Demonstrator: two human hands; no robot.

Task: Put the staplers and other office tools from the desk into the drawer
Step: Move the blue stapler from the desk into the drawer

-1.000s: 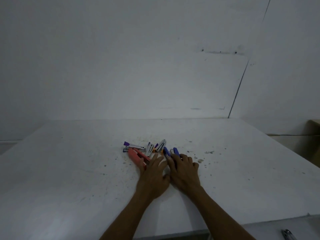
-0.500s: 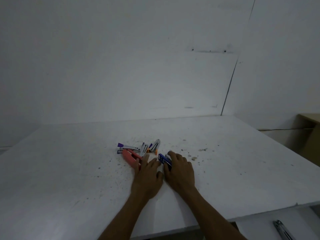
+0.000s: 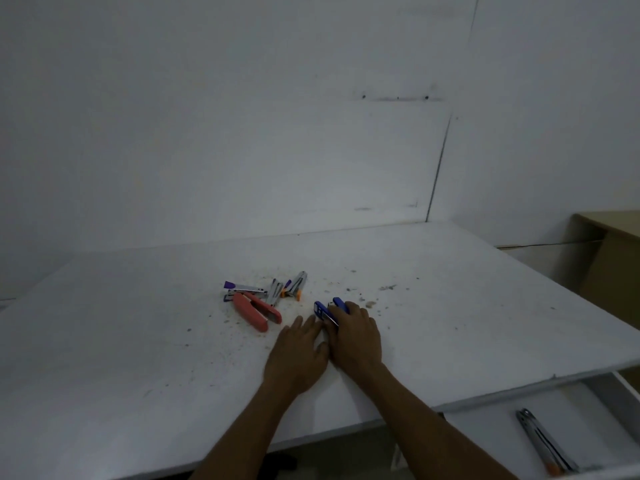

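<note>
On the white desk [image 3: 138, 341] lies a small pile of tools: a pink stapler [image 3: 256, 311], a purple-ended stapler [image 3: 242, 289], a silver tool [image 3: 274, 295] and an orange-tipped stapler [image 3: 297, 285]. To the right of the pile, my right hand [image 3: 353, 336] is closed over a blue stapler [image 3: 327, 310], whose front end sticks out past my fingers. My left hand [image 3: 298, 351] lies flat beside it with fingers apart, holding nothing. An open white drawer [image 3: 498, 441] sits below the desk's front right edge with a silver tool [image 3: 543, 441] inside.
Crumbs and specks are scattered around the pile and to its right [image 3: 386, 288]. A white wall stands behind the desk. A beige cabinet [image 3: 609, 258] is at the far right beyond the desk edge.
Both hands have drawn back from the pile toward the near right. The blue stapler has come away from the other tools under my right hand. More of the drawer shows.
</note>
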